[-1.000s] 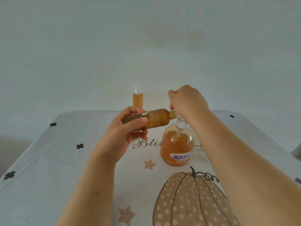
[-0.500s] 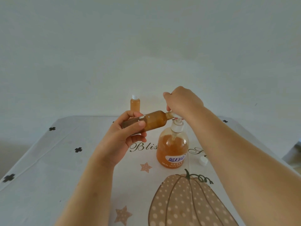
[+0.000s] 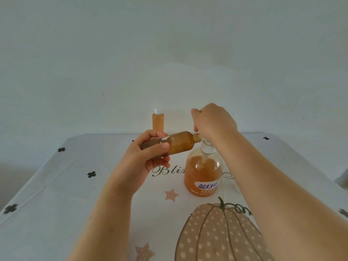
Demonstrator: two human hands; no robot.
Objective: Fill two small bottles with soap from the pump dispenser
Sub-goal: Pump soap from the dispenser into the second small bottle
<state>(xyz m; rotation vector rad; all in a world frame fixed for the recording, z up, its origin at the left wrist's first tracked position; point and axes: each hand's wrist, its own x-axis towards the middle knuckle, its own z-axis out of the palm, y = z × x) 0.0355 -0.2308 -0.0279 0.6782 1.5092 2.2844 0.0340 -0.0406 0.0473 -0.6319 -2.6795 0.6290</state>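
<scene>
**Small bottle held sideways at the pump spout**

Head view: The left hand (image 3: 148,157) holds a small bottle (image 3: 178,143) in the air above the counter (image 3: 56,185). Its fingers (image 3: 154,133) and thumb are clamped round the bottle's base end. The bottle lies nearly level, its long axis running left to right. The base sits a little lower on the left, and the open neck points right and slightly up, meeting the spout of the pump dispenser (image 3: 203,172). It is probably held sideways because the spout lets soap out to the side, so the mouth has to face it. The bottle looks orange-brown for most of its length, so it seems largely full.

The right hand (image 3: 212,123) sits on top of the dispenser with its fingers curled down over the pump head, which it hides. That position suits pressing straight down. The dispenser stands upright on the printed cloth, just behind the pumpkin picture (image 3: 216,232), and soap shows through most of its body.

A second small bottle (image 3: 158,121) stands upright at the far edge of the counter. It wears a white cap and is orange throughout, and it stands well apart from the work, most likely because it is finished.
</scene>
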